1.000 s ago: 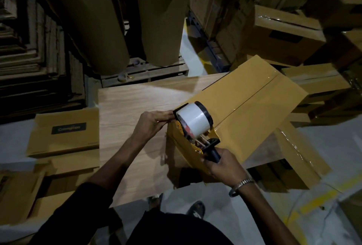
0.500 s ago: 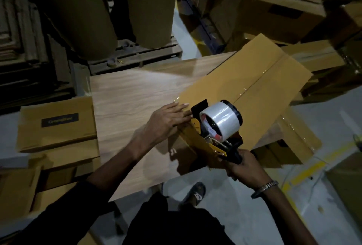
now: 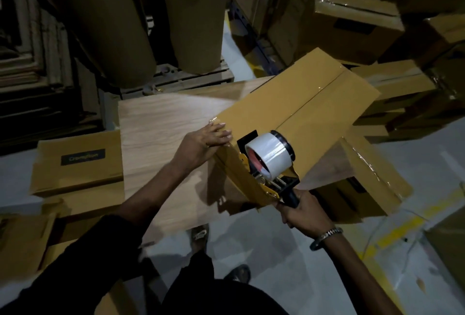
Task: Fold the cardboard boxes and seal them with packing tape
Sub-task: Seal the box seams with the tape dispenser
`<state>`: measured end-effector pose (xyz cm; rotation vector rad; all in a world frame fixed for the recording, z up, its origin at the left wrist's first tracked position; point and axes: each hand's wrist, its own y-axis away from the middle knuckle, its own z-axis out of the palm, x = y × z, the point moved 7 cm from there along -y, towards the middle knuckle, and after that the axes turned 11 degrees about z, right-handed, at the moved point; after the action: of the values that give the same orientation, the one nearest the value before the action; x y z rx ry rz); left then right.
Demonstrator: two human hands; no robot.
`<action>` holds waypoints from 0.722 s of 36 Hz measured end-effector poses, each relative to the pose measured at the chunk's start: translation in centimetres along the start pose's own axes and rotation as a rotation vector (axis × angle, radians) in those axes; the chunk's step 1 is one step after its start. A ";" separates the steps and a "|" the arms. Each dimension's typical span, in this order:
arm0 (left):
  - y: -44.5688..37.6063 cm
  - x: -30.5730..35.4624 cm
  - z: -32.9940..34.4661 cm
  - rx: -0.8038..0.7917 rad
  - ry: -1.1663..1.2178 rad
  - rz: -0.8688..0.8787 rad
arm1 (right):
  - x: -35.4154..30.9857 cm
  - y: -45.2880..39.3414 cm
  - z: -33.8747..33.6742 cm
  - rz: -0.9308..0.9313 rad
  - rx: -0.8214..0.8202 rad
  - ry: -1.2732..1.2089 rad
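A folded yellow-brown cardboard box lies slanted on the wooden table, clear tape shining along its centre seam. My left hand presses flat, fingers straight, on the box's near left corner. My right hand grips the black handle of a yellow tape dispenser with a white tape roll. The dispenser sits at the box's near end, over the seam.
Flat printed boxes lie on the floor to the left of the table. Taped boxes pile up at the right and behind. Two big brown paper rolls stand on a pallet behind the table. My feet show below the table edge.
The dispenser lifted from the box's near side to the top edge. My left hand went from pinching near the roll to pressing flat on the corner. The view shifted.
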<state>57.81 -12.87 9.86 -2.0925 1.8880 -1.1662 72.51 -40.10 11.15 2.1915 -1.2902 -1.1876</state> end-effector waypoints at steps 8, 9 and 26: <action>-0.4 6.0 2.2 -0.221 -0.124 0.160 | 0.5 -0.8 0.7 -0.017 -0.059 -0.186; -0.2 6.2 2.3 -0.200 -0.098 0.124 | 0.7 -0.8 0.7 -0.016 -0.065 -0.195; 0.7 4.0 2.6 -0.042 0.155 -0.227 | 1.2 -1.6 0.7 -0.065 -0.155 -0.220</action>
<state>58.50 -17.60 9.54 -2.3529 1.7856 -1.3832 73.11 -40.17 9.10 2.0514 -1.1708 -1.5361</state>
